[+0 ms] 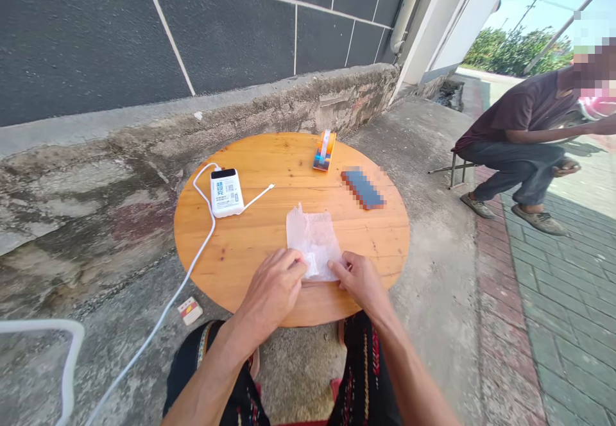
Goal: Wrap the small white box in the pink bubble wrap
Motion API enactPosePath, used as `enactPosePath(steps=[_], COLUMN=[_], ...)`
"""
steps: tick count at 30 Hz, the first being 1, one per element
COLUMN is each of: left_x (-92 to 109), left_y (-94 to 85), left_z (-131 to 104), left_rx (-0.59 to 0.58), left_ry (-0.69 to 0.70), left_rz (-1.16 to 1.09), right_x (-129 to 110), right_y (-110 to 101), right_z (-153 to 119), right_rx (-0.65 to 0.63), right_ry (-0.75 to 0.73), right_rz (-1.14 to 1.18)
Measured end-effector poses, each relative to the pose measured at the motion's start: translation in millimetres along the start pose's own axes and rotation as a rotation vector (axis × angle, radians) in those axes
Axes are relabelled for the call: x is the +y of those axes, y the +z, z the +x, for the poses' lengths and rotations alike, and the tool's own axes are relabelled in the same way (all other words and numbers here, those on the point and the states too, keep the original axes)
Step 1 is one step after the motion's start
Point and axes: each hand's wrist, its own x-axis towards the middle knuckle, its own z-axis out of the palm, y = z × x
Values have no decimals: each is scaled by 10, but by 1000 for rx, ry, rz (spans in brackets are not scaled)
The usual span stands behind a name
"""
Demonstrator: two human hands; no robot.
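Observation:
A sheet of translucent bubble wrap (pixel 314 230) lies on the round wooden table (pixel 269 156), its near end between my hands. Something white shows through the plastic near that end; I cannot make out what it is. My left hand (pixel 279 278) pinches the near left edge of the wrap, fingers closed. On the opposite side, my right hand (pixel 359 278) grips the near right corner between thumb and curled fingers. The far end of the wrap spreads flat, with a small raised tip at its upper left.
A white power bank (pixel 226 194) with a cable stands at the table's left. Farther back are an orange tape dispenser (pixel 325 151) and a blurred phone (pixel 363 188). A small box (pixel 190 310) lies on the ground. A person (pixel 524 124) sits at the right; a wall (pixel 240 34) rises behind.

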Motion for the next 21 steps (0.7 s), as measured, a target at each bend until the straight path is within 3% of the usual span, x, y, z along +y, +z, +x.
enactPosePath(steps=[5, 12, 17, 21], left_x=[15, 147, 245, 260], left_y=[-24, -65, -100, -106], left_z=[20, 146, 239, 273], left_rx=[-28, -192, -274, -290], left_ry=[8, 23, 12, 7], left_rz=[7, 241, 344, 382], right_x=[-80, -94, -100, -165], right_y=[79, 150, 139, 94], right_z=[-15, -29, -82, -161], right_rx=[120, 204, 264, 208], right_ry=[-3, -16, -84, -117], right_rz=[-120, -120, -15, 184])
